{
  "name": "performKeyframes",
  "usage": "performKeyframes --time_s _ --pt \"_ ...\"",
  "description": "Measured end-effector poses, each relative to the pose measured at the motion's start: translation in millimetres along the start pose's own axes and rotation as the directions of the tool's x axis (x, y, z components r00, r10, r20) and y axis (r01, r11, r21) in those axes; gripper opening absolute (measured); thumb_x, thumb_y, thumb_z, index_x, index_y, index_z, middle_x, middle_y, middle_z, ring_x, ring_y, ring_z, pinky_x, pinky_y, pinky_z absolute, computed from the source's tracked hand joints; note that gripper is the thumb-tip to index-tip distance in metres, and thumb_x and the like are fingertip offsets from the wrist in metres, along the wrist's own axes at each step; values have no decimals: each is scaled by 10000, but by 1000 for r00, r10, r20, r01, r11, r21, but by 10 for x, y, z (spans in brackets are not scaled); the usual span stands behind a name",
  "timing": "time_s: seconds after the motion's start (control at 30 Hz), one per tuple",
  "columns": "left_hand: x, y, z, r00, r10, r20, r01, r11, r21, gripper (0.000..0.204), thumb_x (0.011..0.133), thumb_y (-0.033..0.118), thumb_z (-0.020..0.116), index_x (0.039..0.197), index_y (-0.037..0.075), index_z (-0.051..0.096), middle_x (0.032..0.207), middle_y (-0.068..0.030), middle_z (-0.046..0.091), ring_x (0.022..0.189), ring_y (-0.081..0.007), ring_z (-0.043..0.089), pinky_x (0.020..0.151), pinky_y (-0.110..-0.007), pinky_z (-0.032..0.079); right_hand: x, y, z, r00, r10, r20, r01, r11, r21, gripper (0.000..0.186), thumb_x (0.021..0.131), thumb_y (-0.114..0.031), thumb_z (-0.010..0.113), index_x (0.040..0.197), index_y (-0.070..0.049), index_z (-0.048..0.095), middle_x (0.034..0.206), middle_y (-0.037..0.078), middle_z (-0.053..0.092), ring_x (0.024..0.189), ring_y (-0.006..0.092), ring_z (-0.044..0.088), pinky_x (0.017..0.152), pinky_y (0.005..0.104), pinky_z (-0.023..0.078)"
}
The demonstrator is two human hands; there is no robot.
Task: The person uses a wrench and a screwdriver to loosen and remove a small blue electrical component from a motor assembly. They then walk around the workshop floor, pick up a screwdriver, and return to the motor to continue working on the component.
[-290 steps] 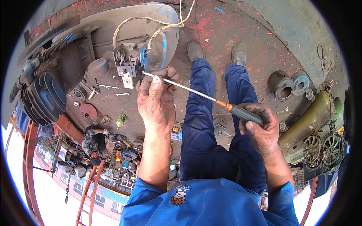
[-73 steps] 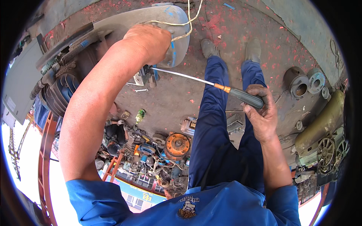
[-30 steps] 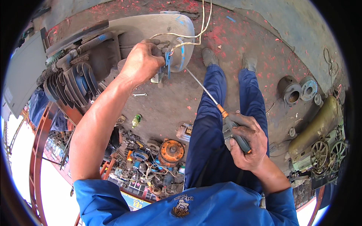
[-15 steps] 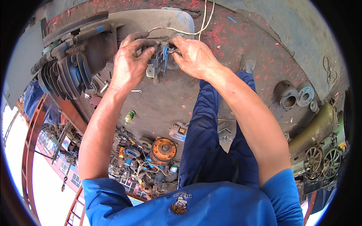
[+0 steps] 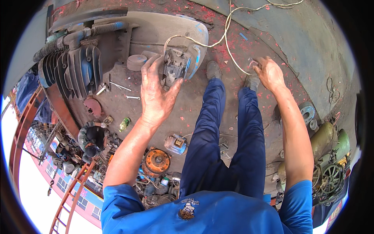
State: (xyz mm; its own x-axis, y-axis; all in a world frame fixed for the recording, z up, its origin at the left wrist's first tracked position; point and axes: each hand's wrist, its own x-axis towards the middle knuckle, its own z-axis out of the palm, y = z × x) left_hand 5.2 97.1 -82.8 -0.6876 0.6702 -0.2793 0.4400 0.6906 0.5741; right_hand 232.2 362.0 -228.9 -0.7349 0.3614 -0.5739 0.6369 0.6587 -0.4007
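Observation:
A small dark grey switch box (image 5: 176, 65) with a blue edge is mounted on the compressor, its inner parts exposed. My left hand (image 5: 156, 87) is open beside it, fingers along its left side and thumb spread near its lower edge; whether they touch it is hard to tell. Out to the right, my right hand (image 5: 270, 73) pinches the end of a whitish cable (image 5: 233, 57), where something reddish shows at the fingertips. Another stretch of whitish cable runs into the top of the switch box. The grey compressor tank (image 5: 156, 29) lies behind, with a finned cylinder (image 5: 78, 70) to its left.
Wrenches (image 5: 133, 97) and a green bottle (image 5: 124, 124) lie on the floor at left. An orange round part (image 5: 156, 162) and a small motor (image 5: 176, 143) sit nearer me. Another person (image 5: 92, 138) crouches at lower left. Gas cylinders (image 5: 323, 136) lie at right.
My right hand has moved from the switch box out to the right, drawing a cable end with it. My left hand's fingers have spread apart beside the box. The view has shifted.

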Motion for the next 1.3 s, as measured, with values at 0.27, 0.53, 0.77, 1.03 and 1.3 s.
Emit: performKeyframes --time_s 0.27,0.53,0.77,1.03,1.3 --pt "44 -300 12 886 -451 111 336 459 -822 360 1024 200 550 1285 -47 571 1157 -105 665 1003 -155 638 926 -285 504 -1121 -254 -48 964 68 255 -128 966 224 391 754 54 593 1135 29 509 1013 253 605 979 421 600 880 465 484" --pt "599 -444 -180 788 -477 389 573 337 -748 386 919 53 623 1283 -63 561 1079 -128 691 869 -180 670 712 -320 548 -694 -1868 -1468 995 -23 95 -17 920 393 313 949 -138 664 1171 -6 487 902 151 662 781 252 657 710 371 519" --pt "23 -635 -202 902 -331 276 415 497 -762 327 919 54 586 1226 -47 633 1149 -126 692 1022 -213 665 951 -352 493 242 -2747 -2097 1000 0 17 -13 609 793 409 957 -235 627 1252 27 520 883 45 573 736 106 547 635 251 459" --pt "-424 -409 -182 925 -374 62 303 632 -714 383 886 57 567 1262 21 628 1367 -177 559 1237 -335 563 1054 -394 434 956 -3793 -1653 964 -225 140 30 617 786 404 999 -170 587 1339 31 504 1054 97 655 803 136 598 693 261 522" --pt "-378 -175 -77 829 -558 -35 389 620 -681 573 844 189 719 1366 35 539 1381 -202 541 1311 -362 500 1097 -412 402 1101 -4001 -1325 935 -179 306 -72 751 657 354 832 -155 633 1143 11 604 906 86 662 677 142 596 579 282 491"
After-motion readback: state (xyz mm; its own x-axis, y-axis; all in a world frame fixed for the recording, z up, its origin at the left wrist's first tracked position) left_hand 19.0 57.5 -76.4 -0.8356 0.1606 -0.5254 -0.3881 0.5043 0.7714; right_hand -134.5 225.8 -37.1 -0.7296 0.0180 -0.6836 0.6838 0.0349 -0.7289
